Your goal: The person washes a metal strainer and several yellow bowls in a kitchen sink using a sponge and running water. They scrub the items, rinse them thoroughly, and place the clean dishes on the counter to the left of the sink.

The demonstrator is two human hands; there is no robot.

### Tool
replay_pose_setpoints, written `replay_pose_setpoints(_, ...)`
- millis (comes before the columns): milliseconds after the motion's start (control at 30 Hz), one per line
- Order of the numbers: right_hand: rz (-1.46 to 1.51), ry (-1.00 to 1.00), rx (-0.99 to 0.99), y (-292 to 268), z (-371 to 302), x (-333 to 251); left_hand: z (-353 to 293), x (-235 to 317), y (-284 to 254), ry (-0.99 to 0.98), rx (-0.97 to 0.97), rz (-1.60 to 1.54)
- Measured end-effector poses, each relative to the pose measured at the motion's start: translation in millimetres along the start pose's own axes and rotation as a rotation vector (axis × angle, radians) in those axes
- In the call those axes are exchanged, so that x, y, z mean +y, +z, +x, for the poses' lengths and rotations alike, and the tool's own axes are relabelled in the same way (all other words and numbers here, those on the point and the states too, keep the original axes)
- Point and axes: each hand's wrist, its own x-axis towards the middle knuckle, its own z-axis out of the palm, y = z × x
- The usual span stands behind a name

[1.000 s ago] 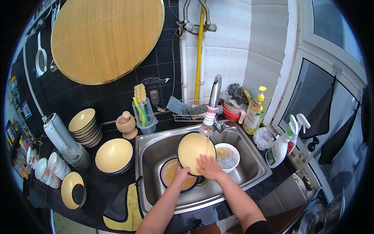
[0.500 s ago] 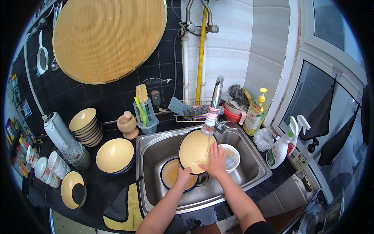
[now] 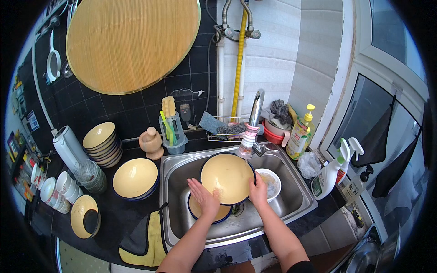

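A cream enamel bowl with a dark blue rim (image 3: 227,175) is held tilted under the faucet (image 3: 255,113), its inside facing me. My right hand (image 3: 258,193) grips its right rim, thumb on top. At its lower left, my left hand (image 3: 207,200) is open, fingers stretched out and the thumb side by the bowl's inner surface. Beneath, partly hidden, a second cream bowl (image 3: 196,210) lies in the steel sink (image 3: 291,204). To the right of the held bowl, a white bowl (image 3: 276,193) contains cloudy water and something pale I cannot make out.
Left of the sink stand cream bowls (image 3: 135,179), a taller bowl stack (image 3: 101,136), a wooden mortar (image 3: 151,143) and a yellow-black cloth (image 3: 157,241). Dish soap (image 3: 299,136) and spray bottles (image 3: 328,175) stand right. A wire rack (image 3: 227,135) sits behind the sink.
The bowl has moved slightly left and turned. My right hand went from its inner surface to the right rim. My left hand released the lower rim and opened at the left.
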Motion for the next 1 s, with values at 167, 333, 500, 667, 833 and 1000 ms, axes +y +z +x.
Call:
replay_pose_setpoints(167,0.028,0.037,0.006,4,-4,-9,-13,14,-5,0.307,-0.452,0.397)
replay_pose_setpoints(333,-0.132,0.056,-0.002,-9,-1,-27,-30,33,3,0.367,-0.941,-0.284)
replay_pose_setpoints(500,-0.205,0.049,0.084,-12,2,-8,-20,-2,16,0.292,-0.547,0.243)
replay_pose_setpoints(667,-0.017,0.397,-0.048,-17,6,-2,-3,-17,5,-0.067,-0.182,-0.255)
replay_pose_setpoints(833,0.001,0.66,-0.175,-16,8,14,-3,31,-28,-0.582,-0.621,-1.007)
replay_pose_setpoints(1000,-0.622,0.407,-0.248,-19,9,7,14,-23,1,-0.189,-0.451,-0.699)
